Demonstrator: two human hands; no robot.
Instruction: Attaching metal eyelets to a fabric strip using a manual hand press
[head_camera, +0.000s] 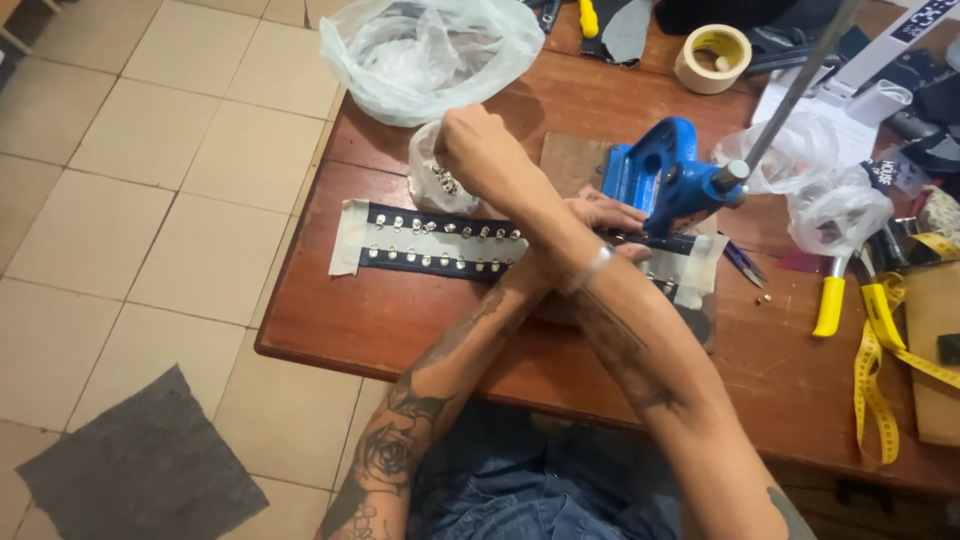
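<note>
My arms are crossed over a wooden table (330, 340). My right hand (480, 150) reaches left into a small clear bag of metal eyelets (428, 185), and its fingertips are hidden inside. My left hand (605, 215) rests on the right part of a long dark strip (440, 245), holding it at the base of a blue hand press (660, 175). The strip has pale taped ends and two rows of shiny eyelets. The press's grey lever (800, 80) slants up to the right.
A large crumpled clear plastic bag (430, 50) sits at the table's far left. There is a tape roll (712, 58) at the back. On the right are more plastic bags (830, 205), a yellow-handled tool (830, 305) and a yellow measuring tape (875, 370). A grey mat (140, 465) lies on the tiled floor.
</note>
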